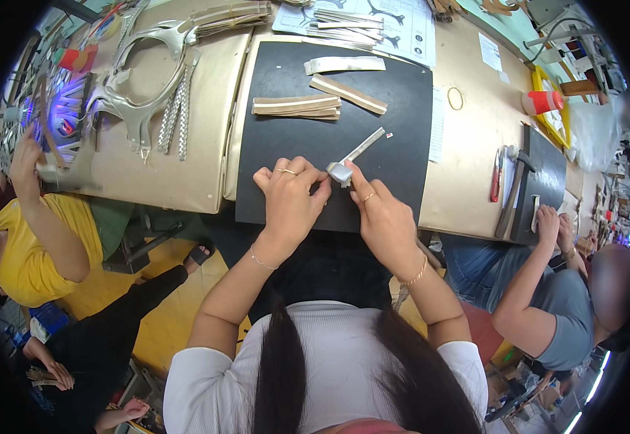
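A narrow silver-grey strip (362,145) lies over the black mat, its near end folded into a shiny loop between my hands. My left hand (290,197) is closed, with thumb and forefinger pinching at the loop's left side. From the right, my right hand (386,220) is closed on the same strip, forefinger pressed along the loop; its thumb is hidden. Beyond them on the mat rest a stack of brown strips with pale centre lines (297,107), another such brown strip (349,94) set at a slant, and a whitish strip (345,66).
Under my work is the black mat (271,181). Silver cut pieces with braided straps (179,108) lie to the left. A hammer (515,189), a red-handled tool (496,181) and a red-and-white container (543,102) are at right. Co-workers sit on both sides.
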